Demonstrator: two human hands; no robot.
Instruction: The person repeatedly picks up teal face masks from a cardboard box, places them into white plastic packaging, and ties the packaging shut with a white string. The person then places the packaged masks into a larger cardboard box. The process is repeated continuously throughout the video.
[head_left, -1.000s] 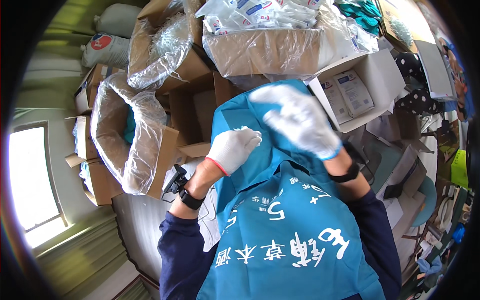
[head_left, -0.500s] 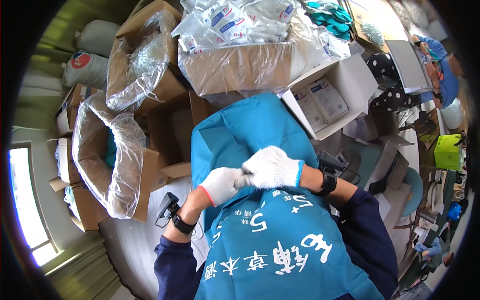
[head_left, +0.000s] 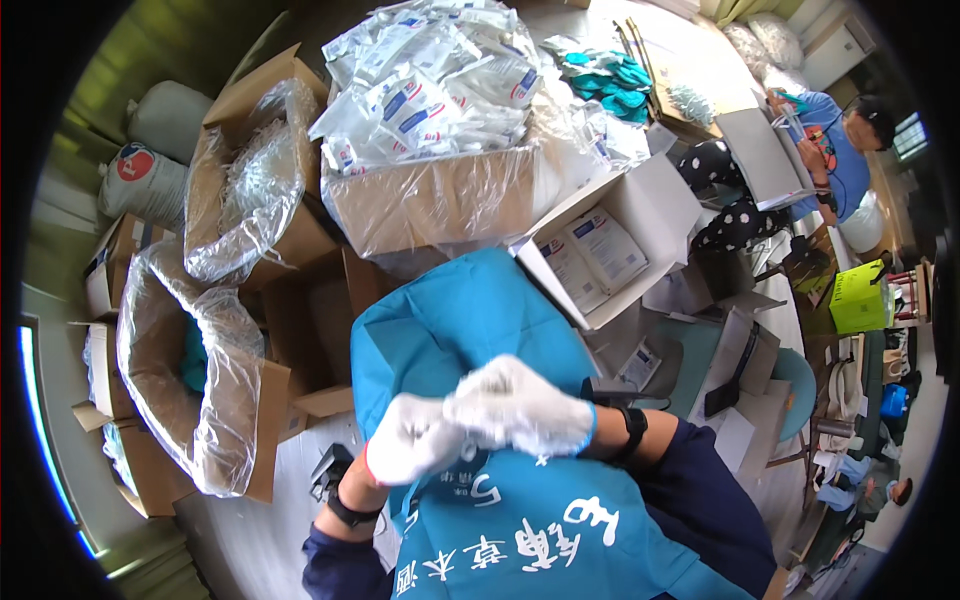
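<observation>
Left hand [head_left: 410, 438] against right hand [head_left: 525, 408]

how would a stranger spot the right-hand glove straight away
Find the blue apron, low in the picture. In front of it, the right glove is white like the left glove beside it. Its cuff edge is blue, not red.

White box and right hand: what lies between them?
In the head view, the teal apron fills the stretch between the white box and the right hand.
</observation>
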